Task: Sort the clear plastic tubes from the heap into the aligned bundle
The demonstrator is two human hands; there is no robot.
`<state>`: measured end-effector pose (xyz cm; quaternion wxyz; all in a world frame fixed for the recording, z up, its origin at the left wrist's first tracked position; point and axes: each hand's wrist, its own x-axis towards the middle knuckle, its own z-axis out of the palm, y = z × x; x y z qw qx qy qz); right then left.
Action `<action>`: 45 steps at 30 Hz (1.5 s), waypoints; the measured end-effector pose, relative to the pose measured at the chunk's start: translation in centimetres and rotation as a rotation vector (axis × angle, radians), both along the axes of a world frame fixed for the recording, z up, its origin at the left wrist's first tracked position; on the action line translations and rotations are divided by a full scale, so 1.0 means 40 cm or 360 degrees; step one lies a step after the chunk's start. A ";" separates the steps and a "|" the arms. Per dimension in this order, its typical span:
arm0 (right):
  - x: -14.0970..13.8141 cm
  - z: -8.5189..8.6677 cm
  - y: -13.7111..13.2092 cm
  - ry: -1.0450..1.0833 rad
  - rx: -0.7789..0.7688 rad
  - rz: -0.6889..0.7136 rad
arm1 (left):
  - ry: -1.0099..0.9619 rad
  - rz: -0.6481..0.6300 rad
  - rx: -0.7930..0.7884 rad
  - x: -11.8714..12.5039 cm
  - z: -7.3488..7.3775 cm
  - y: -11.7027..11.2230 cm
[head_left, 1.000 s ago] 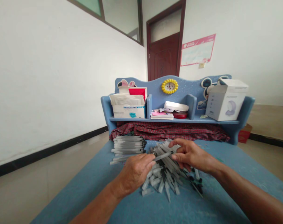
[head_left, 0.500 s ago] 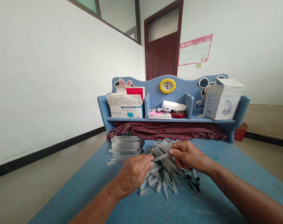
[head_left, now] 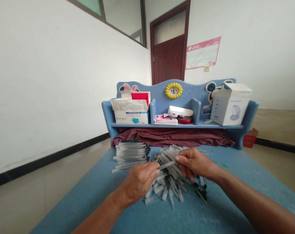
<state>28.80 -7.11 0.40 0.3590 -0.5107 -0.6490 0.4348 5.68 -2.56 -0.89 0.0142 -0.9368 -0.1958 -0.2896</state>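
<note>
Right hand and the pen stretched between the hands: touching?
Touching. The head view shows it: the right hand pinches one end of the pen, with no gap visible.

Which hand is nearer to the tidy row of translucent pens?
Left. The left hand is just in front of the tidy row, near its right end; the right hand is farther right, by the loose pen pile.

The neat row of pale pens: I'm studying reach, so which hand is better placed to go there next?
Probably the left hand: it is nearer the row, while the right hand is over the loose pile's right side. Both grip the same pen.
</note>
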 end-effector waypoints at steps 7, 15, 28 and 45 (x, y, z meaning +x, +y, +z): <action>0.015 0.020 0.002 0.0242 0.0008 0.0005 | -0.0057 0.0019 -0.0099 -0.005 0.005 -0.001; -0.002 0.021 0.006 0.0353 0.0132 -0.0160 | 0.0008 -0.0019 -0.0096 -0.005 0.003 0.002; 0.094 0.096 -0.017 0.0258 0.0297 -0.0413 | 0.0042 0.0057 -0.0332 -0.035 0.032 0.039; 0.037 -0.031 -0.117 -0.1083 0.1476 -0.0461 | 0.0248 0.0416 -0.0427 -0.030 0.003 0.070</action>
